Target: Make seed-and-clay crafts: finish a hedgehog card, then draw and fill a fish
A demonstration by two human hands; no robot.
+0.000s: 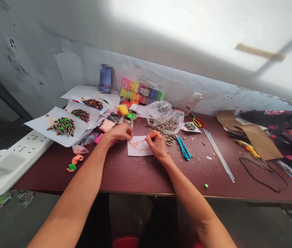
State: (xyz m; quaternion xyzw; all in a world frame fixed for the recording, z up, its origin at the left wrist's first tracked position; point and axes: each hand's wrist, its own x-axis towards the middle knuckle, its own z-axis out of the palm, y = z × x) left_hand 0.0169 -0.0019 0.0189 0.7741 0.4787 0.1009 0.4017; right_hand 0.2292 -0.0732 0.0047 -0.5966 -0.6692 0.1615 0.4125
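Note:
A small white sheet of paper [133, 152] lies on the table with an orange outline drawing on it, curved and patterned at its left end. My right hand [157, 144] is closed around an orange marker [148, 138], its tip at the drawing. At the sheet's upper left corner, my left hand [122, 132] has its fingers curled and pressed together on the paper's edge. Just beyond my right hand, striped sunflower seeds [165, 126] spill from a clear plastic bag [161, 112]. A blue utility knife [183, 148] lies to the right of that hand.
Sheets with seed-covered hedgehog figures [64, 126] are stacked at left, beside a white power strip [27, 155]. Coloured clay packs [142, 91] lean on the wall. Scissors [199, 122], glue sticks [219, 156] and a yellow glue gun [250, 149] with its cord are on the right.

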